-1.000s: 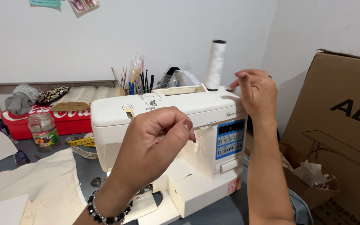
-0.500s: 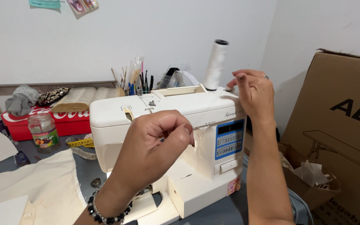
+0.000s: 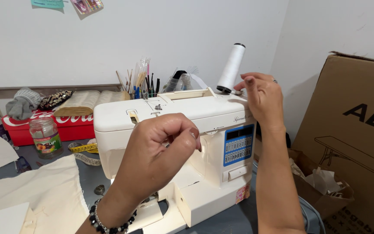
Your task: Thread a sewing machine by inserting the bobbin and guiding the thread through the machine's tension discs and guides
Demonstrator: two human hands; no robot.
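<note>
Meanwhile, the left hand (image 3: pixel 159 158) is pinching its fingers narrowly near the sewing machine (image 3: pixel 174 130), while the right hand (image 3: pixel 262 99) is curling its fingers beside the white thread spool (image 3: pixel 231 68).

One sewing machine (image 3: pixel 174 130), one thread spool (image 3: pixel 231 68), one jar (image 3: pixel 45 137), two hands.

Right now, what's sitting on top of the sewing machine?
On the sewing machine stands a white thread spool at its right end, with the right hand at the spool's base. The left hand covers part of the machine's front.
</note>
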